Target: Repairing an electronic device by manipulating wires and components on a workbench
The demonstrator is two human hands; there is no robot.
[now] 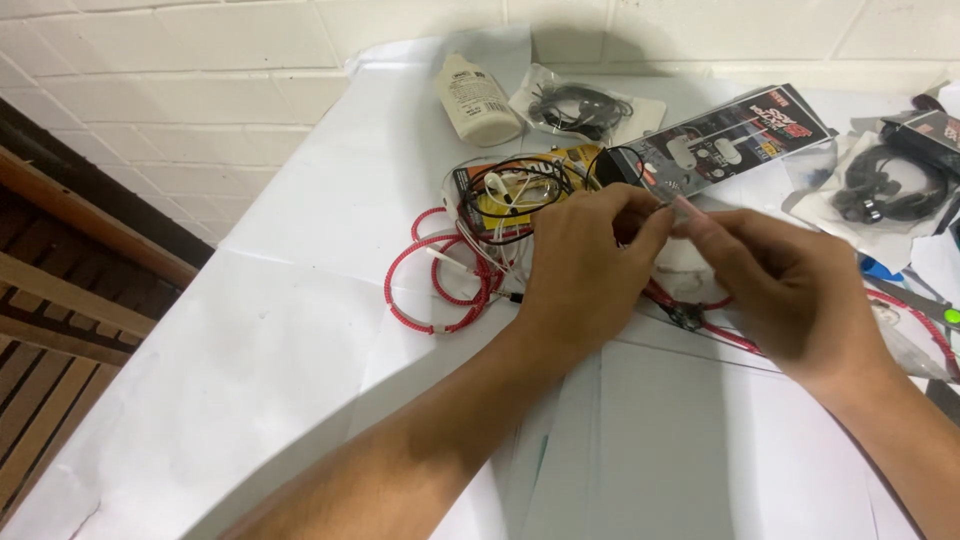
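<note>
White paper sheeting point(300, 330) covered the table. A small clear wrapper point(668, 196) was pinched between the fingertips of the left hand point(585, 275) and right hand point(790, 290), right of the red coiled cable point(440, 290).

Bottle point(478, 98) behind cable coil point(445, 272); bagged earphones point(578, 106) right of bottle.

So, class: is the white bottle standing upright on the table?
No, the white bottle lies on its side on the white table.
</note>
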